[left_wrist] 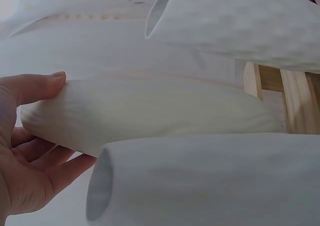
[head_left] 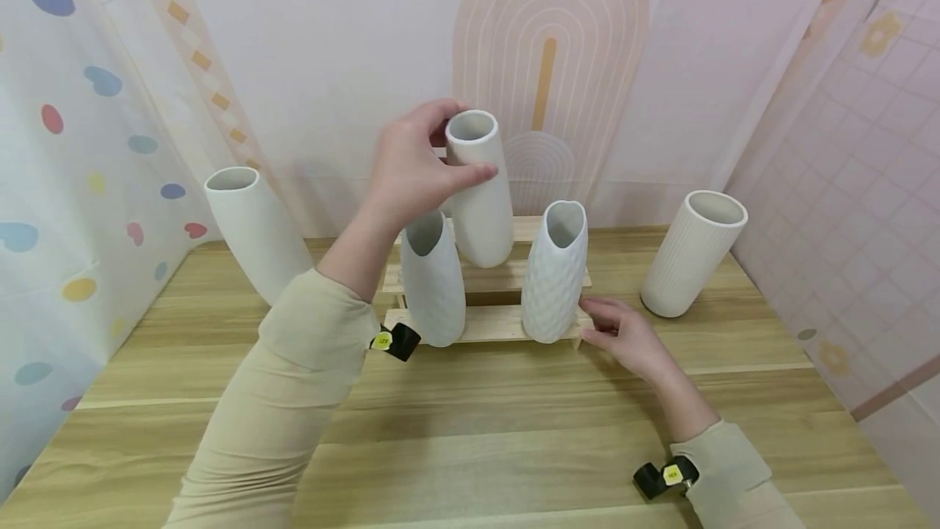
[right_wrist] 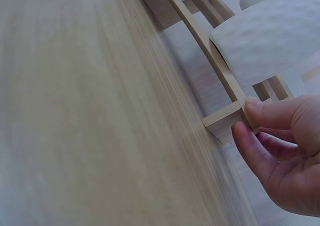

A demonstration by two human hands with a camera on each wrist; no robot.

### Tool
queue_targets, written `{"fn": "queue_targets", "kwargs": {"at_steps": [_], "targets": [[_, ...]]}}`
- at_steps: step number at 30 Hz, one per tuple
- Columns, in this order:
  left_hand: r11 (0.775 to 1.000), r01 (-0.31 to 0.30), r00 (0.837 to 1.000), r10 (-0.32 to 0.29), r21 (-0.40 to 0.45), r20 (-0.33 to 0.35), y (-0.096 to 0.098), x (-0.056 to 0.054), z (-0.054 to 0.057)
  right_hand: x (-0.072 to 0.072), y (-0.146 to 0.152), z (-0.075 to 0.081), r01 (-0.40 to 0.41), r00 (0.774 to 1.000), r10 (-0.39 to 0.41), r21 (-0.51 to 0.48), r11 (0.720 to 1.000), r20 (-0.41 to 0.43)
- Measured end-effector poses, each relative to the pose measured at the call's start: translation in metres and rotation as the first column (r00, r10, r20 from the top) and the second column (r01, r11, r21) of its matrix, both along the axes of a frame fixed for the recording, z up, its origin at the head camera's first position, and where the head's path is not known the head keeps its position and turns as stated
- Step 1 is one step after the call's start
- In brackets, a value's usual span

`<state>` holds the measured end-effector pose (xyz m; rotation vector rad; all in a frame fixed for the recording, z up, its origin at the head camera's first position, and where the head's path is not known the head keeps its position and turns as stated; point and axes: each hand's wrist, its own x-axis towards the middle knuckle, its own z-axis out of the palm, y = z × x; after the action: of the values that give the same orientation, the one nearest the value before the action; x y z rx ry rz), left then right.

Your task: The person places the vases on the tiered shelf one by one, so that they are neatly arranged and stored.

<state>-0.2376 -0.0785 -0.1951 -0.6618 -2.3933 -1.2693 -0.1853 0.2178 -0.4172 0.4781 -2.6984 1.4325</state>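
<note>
My left hand (head_left: 411, 166) grips a smooth white vase (head_left: 481, 215) near its rim, thumb on the near side. The vase is over the upper steps of a tiered wooden stand (head_left: 494, 322), tilted slightly. In the left wrist view the fingers curl round the top end of this vase (left_wrist: 150, 111). On the stand's front step are two white vases: a dimpled one (head_left: 438, 292) at the left and a diamond-textured one (head_left: 556, 292) at the right. My right hand (head_left: 624, 337) pinches the right end of the front step (right_wrist: 220, 68) between thumb and fingers.
A plain white vase (head_left: 257, 231) stands on the wood-grain table (head_left: 470, 439) at the left, partly behind my left forearm. To the right is a ribbed white vase (head_left: 690, 255). Patterned curtains (head_left: 323, 64) hang behind and at both sides.
</note>
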Motion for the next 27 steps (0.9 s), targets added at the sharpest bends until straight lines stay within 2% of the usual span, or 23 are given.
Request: {"fn": "queue_targets", "kwargs": {"at_steps": [13, 20, 27], "targets": [[0.990, 0.002, 1.000, 0.000, -0.144, 0.014, 0.013, -0.002, -0.014, -0.001, 0.001, -0.001, 0.008, 1.000, -0.008, 0.010, 1.000, -0.011], [0.984, -0.009, 0.998, 0.019, -0.176, 0.052, 0.016, -0.002, -0.019, -0.002, 0.002, -0.002, 0.008, 1.000, -0.008, 0.013, 1.000, -0.016], [0.980, -0.027, 0.997, 0.039, -0.197, 0.059, 0.015, -0.005, -0.021, -0.002, 0.003, -0.004, 0.010, 1.000, -0.010, 0.015, 1.000, -0.016]]}}
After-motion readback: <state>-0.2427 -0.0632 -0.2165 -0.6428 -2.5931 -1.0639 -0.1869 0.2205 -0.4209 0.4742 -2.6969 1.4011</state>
